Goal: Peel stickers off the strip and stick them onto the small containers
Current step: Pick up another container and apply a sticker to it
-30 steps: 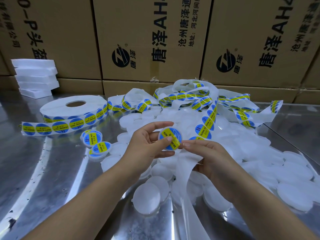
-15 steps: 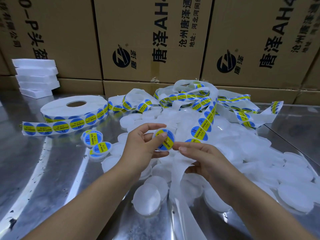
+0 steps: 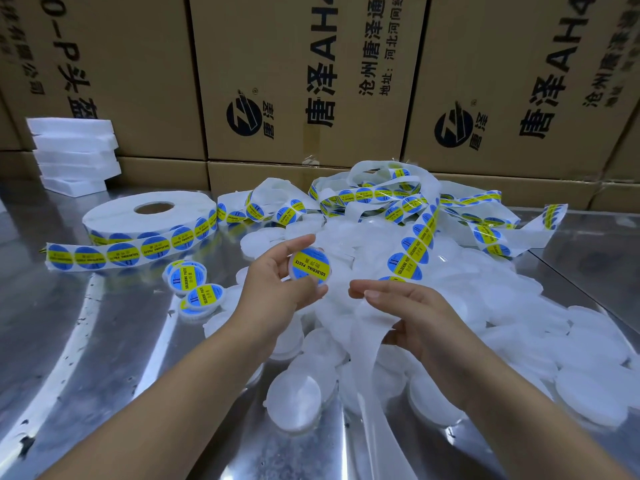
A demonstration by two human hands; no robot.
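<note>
My left hand [image 3: 273, 285] holds a small round white container [image 3: 309, 264] by its rim; a blue and yellow sticker covers its top. My right hand [image 3: 408, 310] pinches the white backing strip [image 3: 363, 327] just below the nearest sticker [image 3: 403, 266] left on the strip. The sticker strip [image 3: 420, 233] runs up and away into a tangle at the back. Three labelled containers [image 3: 194, 284] lie left of my left hand. A heap of unlabelled white containers [image 3: 519, 306] spreads under and to the right of my hands.
A big sticker roll [image 3: 149, 216] lies at the back left on the shiny metal table [image 3: 69, 341], its free end stretched out to the left. A stack of white foam blocks [image 3: 74, 154] stands further back. Cardboard boxes [image 3: 298, 74] wall off the far side.
My left hand has carried the labelled container to the left, away from my right hand. My right hand has let go of the sticker and stays on the strip.
</note>
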